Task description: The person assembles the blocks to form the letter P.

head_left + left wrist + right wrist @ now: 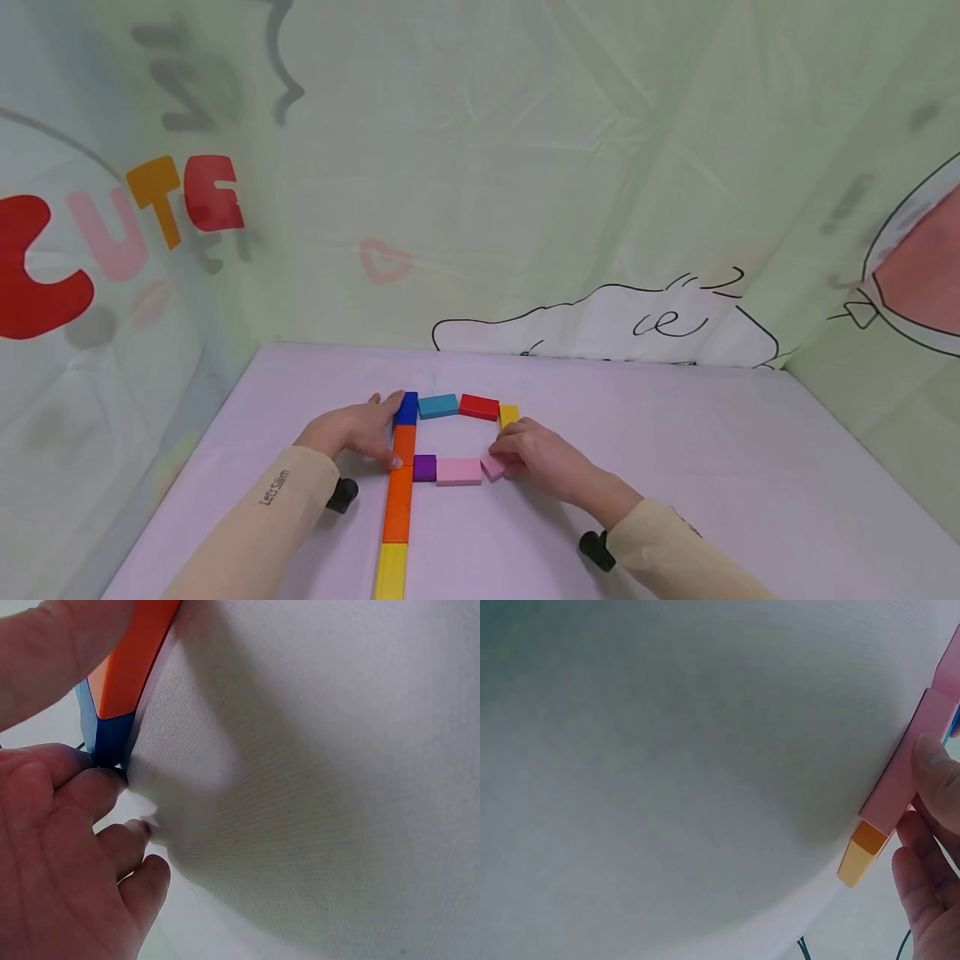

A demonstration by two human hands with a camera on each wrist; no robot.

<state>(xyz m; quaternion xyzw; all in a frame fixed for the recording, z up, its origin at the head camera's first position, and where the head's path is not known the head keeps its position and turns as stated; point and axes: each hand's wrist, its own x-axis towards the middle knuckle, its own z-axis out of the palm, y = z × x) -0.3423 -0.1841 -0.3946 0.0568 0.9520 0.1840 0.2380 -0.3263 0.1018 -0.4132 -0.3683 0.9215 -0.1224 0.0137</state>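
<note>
My left hand [363, 429] rests against the upper part of a straight column of blocks. Its fingertips touch the dark blue block [407, 409] at the top, and its thumb lies at the orange block [405, 444] below. In the left wrist view, fingers [94, 791] meet the blue end. My right hand [543, 454] pinches a small pink block [492, 467] between thumb and fingers; it sits slanted at the end of a longer pink block [459, 472]. A purple block [424, 468] joins that one to the column. The yellow block [509, 414] is partly hidden behind the right hand.
A teal block [438, 407] and a red block [479, 407] run from the column's top toward the yellow one. Another orange block [397, 504] and a long yellow block [392, 571] continue the column downward. A printed cloth [525, 167] hangs behind the pale table [675, 467].
</note>
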